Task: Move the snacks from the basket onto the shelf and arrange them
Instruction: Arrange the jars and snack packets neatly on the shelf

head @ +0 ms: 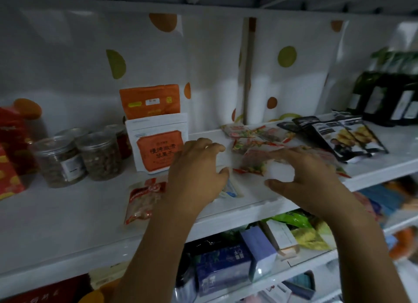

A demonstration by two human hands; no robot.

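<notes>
On the white shelf (67,212), 2 clear jars (67,160) are noted at left, an orange-and-white pouch (158,146) upright beside them, and a red snack packet (141,198) flat near the front edge. The left hand (196,169) is curled over a small white packet (230,188); whether it is gripped cannot be told. The right hand (303,176) is curled round a red-edged snack packet (251,164) lying on the shelf. Black packets (352,137) and dark bottles (384,99) are seen at right.
</notes>
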